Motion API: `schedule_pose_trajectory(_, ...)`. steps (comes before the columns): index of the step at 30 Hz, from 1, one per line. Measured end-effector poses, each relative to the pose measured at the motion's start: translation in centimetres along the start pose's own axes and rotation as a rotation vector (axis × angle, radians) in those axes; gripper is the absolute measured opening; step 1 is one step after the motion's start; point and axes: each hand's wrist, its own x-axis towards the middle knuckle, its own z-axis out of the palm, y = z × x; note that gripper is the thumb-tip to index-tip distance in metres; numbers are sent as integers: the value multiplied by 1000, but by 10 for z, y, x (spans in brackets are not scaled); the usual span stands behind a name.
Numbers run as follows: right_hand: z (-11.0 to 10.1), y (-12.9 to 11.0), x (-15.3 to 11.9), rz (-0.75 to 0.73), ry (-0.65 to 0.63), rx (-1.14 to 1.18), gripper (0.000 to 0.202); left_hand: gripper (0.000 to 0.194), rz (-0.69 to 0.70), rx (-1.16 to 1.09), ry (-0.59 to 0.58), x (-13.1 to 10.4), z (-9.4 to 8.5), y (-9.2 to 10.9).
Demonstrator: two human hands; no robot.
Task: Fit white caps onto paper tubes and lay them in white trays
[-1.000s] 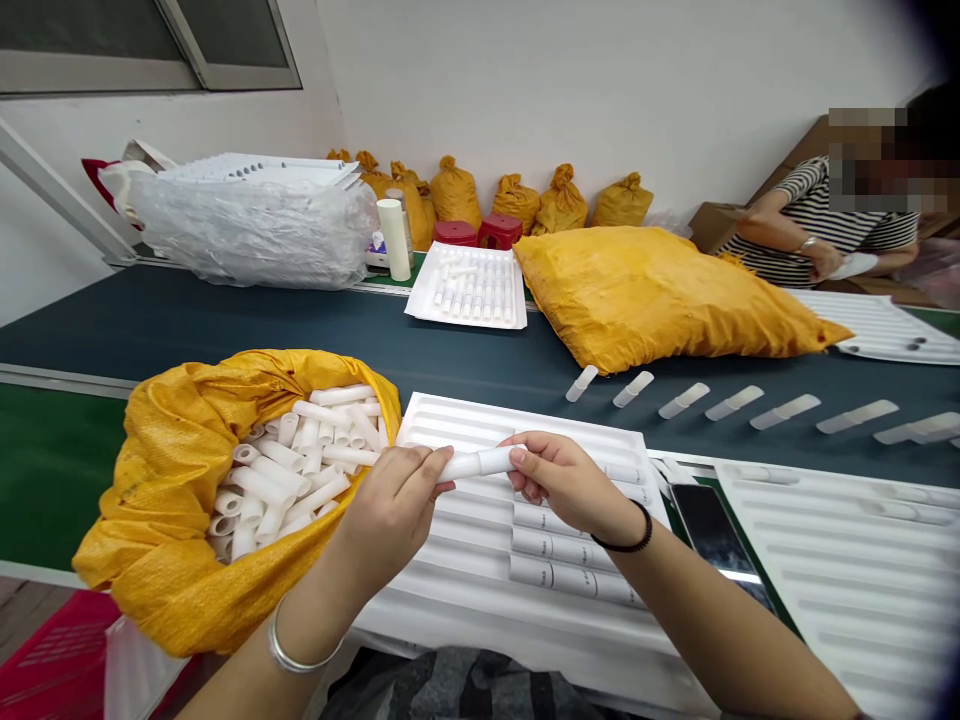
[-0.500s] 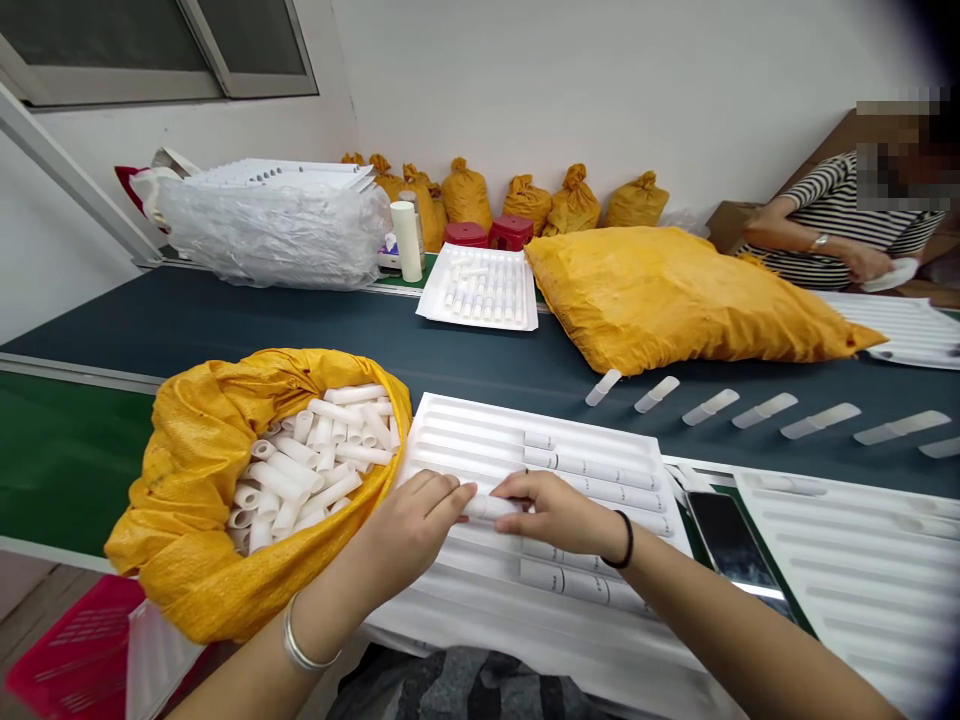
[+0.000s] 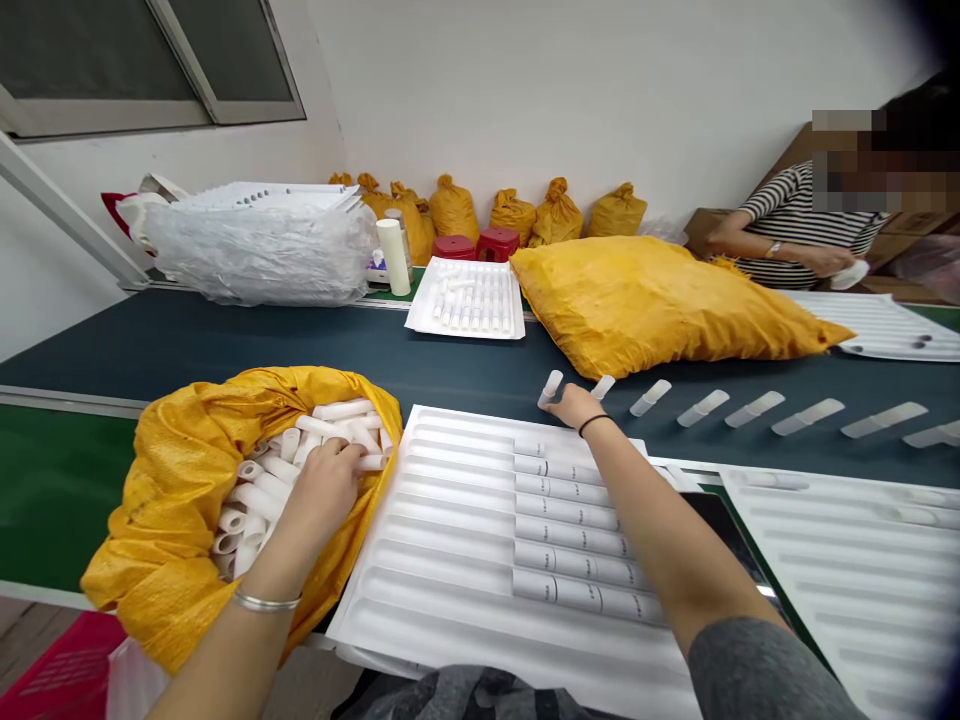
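Observation:
My left hand (image 3: 328,482) reaches into an open yellow sack (image 3: 169,480) full of short white plastic tubes (image 3: 274,490). Its fingers are closed around a white tube (image 3: 372,462) near the sack's right rim. My right hand (image 3: 576,407) is stretched out to the dark belt, fingers pinching the base of an upright frosted white tube (image 3: 552,385). This tube is at the left end of a row of similar ones (image 3: 651,398). Between my arms lies a white grooved tray (image 3: 442,560) with several printed tubes (image 3: 570,535) side by side in its grooves.
A large closed yellow sack (image 3: 667,300) lies across the belt (image 3: 262,335). Behind the belt are a smaller white tray (image 3: 427,310) and a plastic-wrapped stack (image 3: 255,250). A phone (image 3: 720,525) and another grooved tray (image 3: 810,560) are to the right. A co-worker (image 3: 810,230) sits far right.
My hands have parted from the tube they held together over the tray. The left went into the sack, the right out to the belt, where another standing tube now shows.

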Motion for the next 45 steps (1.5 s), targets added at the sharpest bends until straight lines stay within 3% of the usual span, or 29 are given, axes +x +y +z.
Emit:
schedule_pose_trajectory(3,2,-5,-21,-116,-27,-32,20,30,41,-143,122,-7,-4,10)
schedule_pose_trajectory(7,14,-14,-50,-355,-77,-54,13,27,145,-531,267,-18,-7,32)
schedule_pose_trajectory(11,20,-11,-63,-474,-36,-98,24,27,190,-645,221,-25,-6,50)
schedule_pose_trajectory(16,20,-5,-64,-492,38,-136,20,33,180,-764,115,-32,-1,58)
schedule_pose_trajectory(22,19,-2,-58,-551,-2,-133,15,35,137,-668,141,-38,-5,62)
schedule_pose_trajectory(28,10,-17,-79,-578,108,-30,20,31,120,-657,81,-40,-12,67)
schedule_pose_trajectory(30,10,-28,-96,-622,102,98,22,32,179,-633,69,-39,-10,70)
schedule_pose_trajectory(33,9,-42,-120,-775,-23,509,25,33,300,-570,82,-38,-9,76)
schedule_pose_trajectory(35,7,-48,-133,-862,-34,706,27,33,359,-538,99,-39,-10,80)
schedule_pose_trajectory(38,-1,-49,-143,-993,109,647,27,32,410,-500,145,-41,-15,84)
schedule_pose_trajectory(41,-8,-49,-150,-1111,169,524,31,31,489,-469,204,-45,-18,88)
schedule_pose_trajectory(45,-8,-52,-156,-1076,167,505,30,33,559,-448,281,-48,-19,91)
